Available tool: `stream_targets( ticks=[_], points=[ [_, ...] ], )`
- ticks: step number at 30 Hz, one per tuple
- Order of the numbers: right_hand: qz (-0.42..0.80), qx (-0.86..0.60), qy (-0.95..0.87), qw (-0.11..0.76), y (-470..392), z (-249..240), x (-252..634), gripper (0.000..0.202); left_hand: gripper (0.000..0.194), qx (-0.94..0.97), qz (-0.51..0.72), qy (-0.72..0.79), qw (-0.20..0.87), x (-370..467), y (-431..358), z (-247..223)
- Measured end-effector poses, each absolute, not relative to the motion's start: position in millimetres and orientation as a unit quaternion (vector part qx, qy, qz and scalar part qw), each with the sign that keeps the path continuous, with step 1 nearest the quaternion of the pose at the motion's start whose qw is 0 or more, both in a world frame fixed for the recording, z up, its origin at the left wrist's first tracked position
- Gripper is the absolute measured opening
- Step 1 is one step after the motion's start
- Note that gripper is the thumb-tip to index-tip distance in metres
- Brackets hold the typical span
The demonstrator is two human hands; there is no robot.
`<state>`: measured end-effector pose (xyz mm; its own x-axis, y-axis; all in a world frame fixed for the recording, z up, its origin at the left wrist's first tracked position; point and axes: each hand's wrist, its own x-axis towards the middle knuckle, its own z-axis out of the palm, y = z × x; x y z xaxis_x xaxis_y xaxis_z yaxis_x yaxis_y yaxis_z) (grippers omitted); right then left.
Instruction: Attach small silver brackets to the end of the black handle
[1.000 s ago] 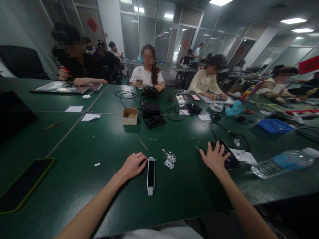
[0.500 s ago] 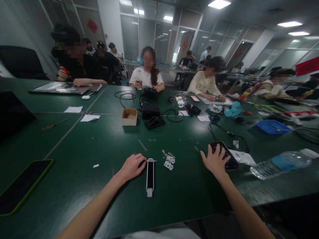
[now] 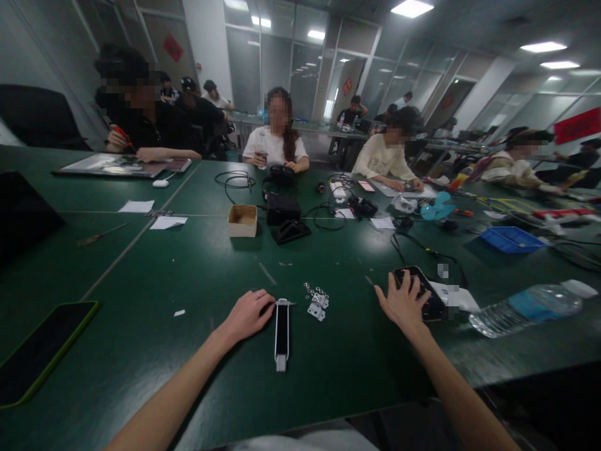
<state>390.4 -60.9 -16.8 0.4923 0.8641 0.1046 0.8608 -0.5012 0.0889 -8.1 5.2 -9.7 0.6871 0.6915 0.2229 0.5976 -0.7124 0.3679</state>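
Note:
My left hand [image 3: 250, 312] rests on the green table with its fingers curled together. Its fingertips meet the upper left end of a long, narrow white-framed piece with a black middle [image 3: 282, 332], where a thin crossbar sticks out. Whether they pinch that bar is hidden. To the right of this piece lie small silver metal plates [image 3: 318, 307] and several tiny rings or nuts [image 3: 315, 290]. My right hand [image 3: 404, 304] is spread open, fingers apart, over a black phone [image 3: 434, 308], touching its screen.
A water bottle [image 3: 526, 311] lies on its side at the right, near a white packet [image 3: 462, 297]. Another phone in a green case [image 3: 42, 351] lies at left. Farther back are a small cardboard box [image 3: 243, 222], black devices [image 3: 283, 210], cables, a blue tray [image 3: 511, 240] and several seated people.
My right fingers have shifted slightly over the phone, whose screen now shows a small red mark. My left hand and the metal pieces stay in place.

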Motion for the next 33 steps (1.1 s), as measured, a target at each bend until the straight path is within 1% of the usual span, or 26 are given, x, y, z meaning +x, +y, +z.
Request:
stream_targets(
  ticks=[8, 17, 20, 24, 33],
  points=[
    [0.107, 0.89, 0.443, 0.017, -77.0, -14.4, 374.3, 0.069, 0.021, 0.911, 0.178, 0.349, 0.13, -6.8, 6.9, -7.8],
    [0.075, 0.895, 0.44, 0.012, -79.2, -16.9, 381.2, 0.069, 0.022, 0.911, 0.173, 0.351, 0.128, -7.5, 6.9, -8.8],
    [0.083, 0.894, 0.439, 0.015, -78.3, -16.4, 381.1, 0.068, 0.022, 0.912, 0.175, 0.349, 0.127, -8.3, 7.4, -11.4],
    [0.114, 0.879, 0.462, 0.02, -72.5, -17.5, 384.5, 0.068, 0.021, 0.912, 0.176, 0.348, 0.127, -7.5, 7.0, -10.0],
    [0.098, 0.88, 0.465, 0.01, -40.4, -21.6, 394.2, 0.067, 0.019, 0.911, 0.173, 0.354, 0.121, -7.2, 4.6, -8.4]
  ],
)
